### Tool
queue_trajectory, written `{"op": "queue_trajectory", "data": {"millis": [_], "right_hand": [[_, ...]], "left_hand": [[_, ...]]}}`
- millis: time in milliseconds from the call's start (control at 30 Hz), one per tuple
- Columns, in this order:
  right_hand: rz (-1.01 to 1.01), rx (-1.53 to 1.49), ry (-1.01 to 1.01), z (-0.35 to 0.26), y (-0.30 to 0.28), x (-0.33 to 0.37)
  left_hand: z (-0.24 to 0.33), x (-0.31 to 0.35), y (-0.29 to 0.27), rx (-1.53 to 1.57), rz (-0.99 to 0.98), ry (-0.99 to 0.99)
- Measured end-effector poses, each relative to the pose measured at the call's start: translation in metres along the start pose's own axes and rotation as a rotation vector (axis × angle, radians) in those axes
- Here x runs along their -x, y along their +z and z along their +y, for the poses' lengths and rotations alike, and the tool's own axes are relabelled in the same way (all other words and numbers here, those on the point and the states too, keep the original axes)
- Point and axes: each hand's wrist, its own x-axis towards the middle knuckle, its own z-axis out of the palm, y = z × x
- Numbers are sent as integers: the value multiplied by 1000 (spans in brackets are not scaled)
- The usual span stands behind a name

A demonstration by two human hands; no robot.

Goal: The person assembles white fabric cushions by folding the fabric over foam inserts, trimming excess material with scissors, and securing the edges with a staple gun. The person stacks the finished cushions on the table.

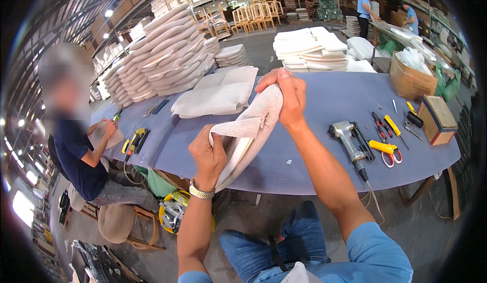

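A beige fabric-covered seat cushion [259,111] is being held tilted over the near edge of a blue-grey worktable [340,95], its nine-o'clock side being pinched by the left hand [207,153] and its one-o'clock end being gripped by the right hand [289,96]. At three o'clock from it, a pneumatic staple gun [349,137] is being supported.

We look out from the wearer's head, through the left of two side-by-side fisheye lenses, facing forward and down. The left hand [208,153] and right hand [290,97] show close to us above the counter [264,163]; our wide view runs from the wearer's jeans [248,247] to the cushion stacks [170,57] beyond.
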Motion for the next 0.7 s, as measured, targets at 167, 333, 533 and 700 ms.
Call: {"op": "queue_trajectory", "data": {"millis": [167, 333, 533, 700], "right_hand": [[76, -195, 131, 8, 8, 5], [161, -94, 597, 73, -11, 46], [135, 73, 784, 118, -17, 137], [122, -15, 762, 110, -29, 143]], "left_hand": [[4, -17, -7, -139, 47, 53], [13, -69, 2, -312, -362, 5], [-30, -37, 77, -8, -605, -45], [-15, -46, 64, 311, -774, -34]]}}
